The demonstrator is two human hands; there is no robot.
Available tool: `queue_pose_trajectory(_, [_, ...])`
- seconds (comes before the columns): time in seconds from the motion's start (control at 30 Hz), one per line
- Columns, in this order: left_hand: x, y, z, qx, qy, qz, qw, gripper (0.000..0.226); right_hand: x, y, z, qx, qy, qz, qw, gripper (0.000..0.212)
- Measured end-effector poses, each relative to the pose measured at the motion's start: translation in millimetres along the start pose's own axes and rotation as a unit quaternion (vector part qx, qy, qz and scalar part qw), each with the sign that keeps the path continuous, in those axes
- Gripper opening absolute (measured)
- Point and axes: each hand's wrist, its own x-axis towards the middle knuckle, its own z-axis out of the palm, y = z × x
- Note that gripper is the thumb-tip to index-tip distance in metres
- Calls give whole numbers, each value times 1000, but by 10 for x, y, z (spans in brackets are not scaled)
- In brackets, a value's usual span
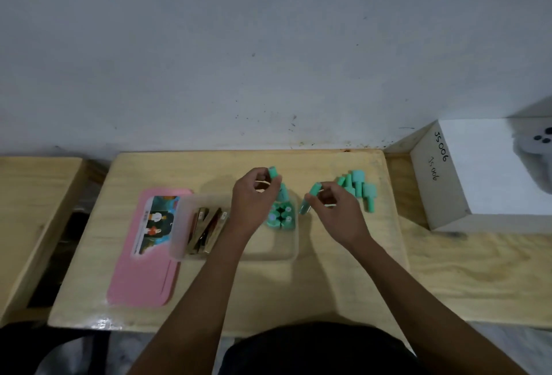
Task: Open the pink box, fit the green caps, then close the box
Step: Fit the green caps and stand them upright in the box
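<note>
Pink lid (143, 255) is off and lies flat on the wooden table (328, 285), touching the left side of the clear box body (178, 225). So the box is open and we're mid-fit.

- Inside the box: brown packets (206, 231) lean on the left, and a green cluster (282, 216) of stamp-like pieces stands upright in the right end.
- Left hand (254, 195): fingers curled, pinching one green cap (273, 172) at the fingertips, raised above the cluster.
- Right hand (328, 204): just right of the box, pinching a green piece (315, 189) between thumb and fingers. A second green bit sits below its fingers; I can't tell if it's held.
- Loose caps (358, 186) are piled near the table's far right corner, beside the right hand.
- White carton (478, 171) with handwriting sits further right, well apart.

Risks as I read them:
- Both grips are fingertip-only, so a skewed push could pop a cap out and send it rolling.
- The left forearm crosses over the box, and dragging it back could catch the wall or topple the cluster.
- The loose pile is near the edge, so a careless grab could knock caps off the table.
- Any cap not seated fully leaves that piece tall, and the lid may not close flush.
</note>
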Motion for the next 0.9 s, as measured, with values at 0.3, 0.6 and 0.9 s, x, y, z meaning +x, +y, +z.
queue_pose_trajectory(0.3, [-345,-332,-370,21,3,-1,1000,11,-433,-109,302,-275,8,-29,961,29])
queue_pose_trajectory(0.6, [-478,-579,-501,20,-45,-2,999,6,-488,186,596,-388,93,-83,913,26])
queue_pose_trajectory(0.9, [-459,-746,-380,75,-104,8,992,14,-460,224,739,-439,108,-67,890,24])
